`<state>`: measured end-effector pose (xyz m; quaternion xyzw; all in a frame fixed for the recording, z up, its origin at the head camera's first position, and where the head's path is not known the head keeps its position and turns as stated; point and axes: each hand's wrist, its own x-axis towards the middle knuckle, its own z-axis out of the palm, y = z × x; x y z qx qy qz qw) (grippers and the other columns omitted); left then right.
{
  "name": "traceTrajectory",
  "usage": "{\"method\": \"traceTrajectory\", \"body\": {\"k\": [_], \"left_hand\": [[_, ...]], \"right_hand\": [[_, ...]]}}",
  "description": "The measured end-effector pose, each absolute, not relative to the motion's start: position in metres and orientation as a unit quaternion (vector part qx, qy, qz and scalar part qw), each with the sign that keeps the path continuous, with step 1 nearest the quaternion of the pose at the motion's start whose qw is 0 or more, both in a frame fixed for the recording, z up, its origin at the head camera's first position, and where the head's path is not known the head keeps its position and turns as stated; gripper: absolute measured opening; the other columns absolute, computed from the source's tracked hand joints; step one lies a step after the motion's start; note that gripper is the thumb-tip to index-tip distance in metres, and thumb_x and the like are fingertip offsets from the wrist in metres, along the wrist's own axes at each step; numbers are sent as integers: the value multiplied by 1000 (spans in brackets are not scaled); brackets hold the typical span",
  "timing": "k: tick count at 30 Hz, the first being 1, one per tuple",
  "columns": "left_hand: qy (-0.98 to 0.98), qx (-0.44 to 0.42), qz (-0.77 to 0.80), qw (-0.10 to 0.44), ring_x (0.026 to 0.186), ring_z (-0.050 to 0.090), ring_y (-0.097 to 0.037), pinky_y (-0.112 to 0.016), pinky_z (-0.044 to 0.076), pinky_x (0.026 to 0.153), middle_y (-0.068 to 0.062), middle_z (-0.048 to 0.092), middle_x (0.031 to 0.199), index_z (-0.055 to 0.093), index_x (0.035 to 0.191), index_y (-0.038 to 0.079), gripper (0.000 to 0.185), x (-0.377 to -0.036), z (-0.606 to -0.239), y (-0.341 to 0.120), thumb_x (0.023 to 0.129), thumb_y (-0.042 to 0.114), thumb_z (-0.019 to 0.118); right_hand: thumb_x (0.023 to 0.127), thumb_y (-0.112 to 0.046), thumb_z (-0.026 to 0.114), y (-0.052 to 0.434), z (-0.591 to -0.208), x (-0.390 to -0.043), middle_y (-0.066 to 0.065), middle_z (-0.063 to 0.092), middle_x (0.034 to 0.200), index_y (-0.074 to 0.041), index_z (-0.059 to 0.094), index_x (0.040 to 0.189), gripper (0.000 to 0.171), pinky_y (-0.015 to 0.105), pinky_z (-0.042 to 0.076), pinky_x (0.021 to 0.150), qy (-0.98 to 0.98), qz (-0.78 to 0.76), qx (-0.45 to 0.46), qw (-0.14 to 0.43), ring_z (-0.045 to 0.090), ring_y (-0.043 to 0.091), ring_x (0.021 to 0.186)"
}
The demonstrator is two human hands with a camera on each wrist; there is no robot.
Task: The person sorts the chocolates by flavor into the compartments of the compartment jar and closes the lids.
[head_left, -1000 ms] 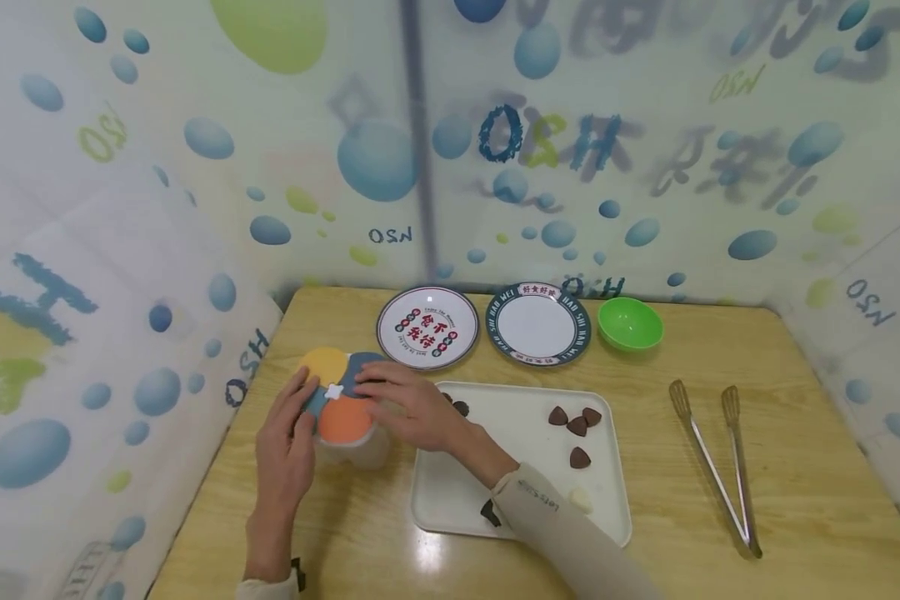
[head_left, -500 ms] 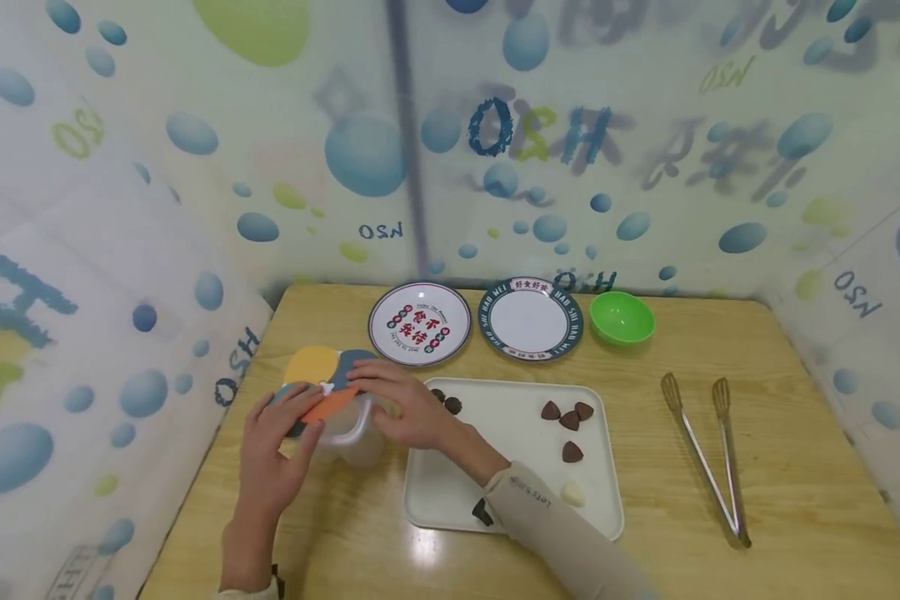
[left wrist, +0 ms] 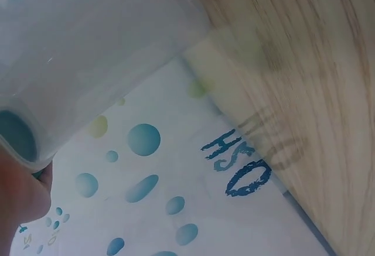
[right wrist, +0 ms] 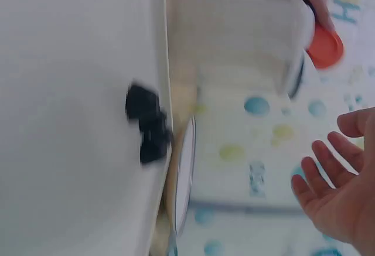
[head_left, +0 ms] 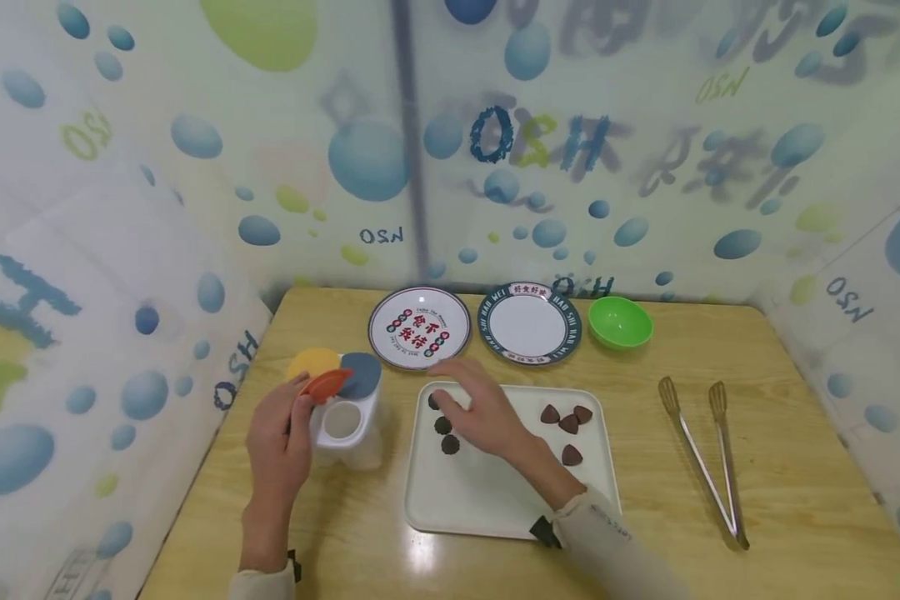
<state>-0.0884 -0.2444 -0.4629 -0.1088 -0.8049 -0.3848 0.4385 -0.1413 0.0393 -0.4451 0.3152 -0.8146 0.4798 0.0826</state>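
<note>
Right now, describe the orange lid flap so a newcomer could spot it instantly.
On the wooden table, look left of the white tray to the white container. The left hand lifts the orange lid flap above its open compartment. The yellow flap and blue flap beside it lie flat.

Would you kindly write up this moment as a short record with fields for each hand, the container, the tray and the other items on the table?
left hand: holds the orange lid flap lifted
right hand: open, fingers spread, over the tray's left part
container: white, one compartment uncovered; yellow and blue flaps at its back
tray: white, dark candies left, brown pieces right
other items: two plates, green bowl, metal tongs
</note>
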Motion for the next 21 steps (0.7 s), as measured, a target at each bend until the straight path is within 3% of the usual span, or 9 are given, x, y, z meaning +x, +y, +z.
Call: {"method": "traceTrajectory", "body": {"k": [4,11,16,21], "left_hand": [[-803,-93,-384,446,115,67,-22,-25,40,111,-20,74,108,75,104,-2,17,-88,-466,-241,93,1,62],[-788,-69,-391,470,117,63,-1,-22,41,110,-23,74,103,75,97,-5,15,-91,-472,-238,91,1,63],[-789,-61,-395,467,115,62,2,-21,40,109,-25,74,102,76,95,-5,16,-89,-472,-238,93,2,62],[-792,-69,-391,463,113,65,-3,-22,42,108,-24,74,101,75,89,-4,20,-91,-468,-237,96,8,60]], "right_hand": [[95,-12,64,101,-441,-133,7,67,124,-8,65,120,25,47,46,105,-857,455,217,102,58,25,121],[100,-18,59,215,-457,-114,21,62,127,1,60,127,33,58,42,101,-917,379,61,109,54,40,123],[102,-31,55,276,-470,-90,35,54,131,11,50,134,53,67,39,94,-944,312,-45,97,47,53,120],[97,-56,51,320,-489,-64,47,32,140,16,26,147,91,74,28,94,-953,257,-159,18,29,66,123]]}}
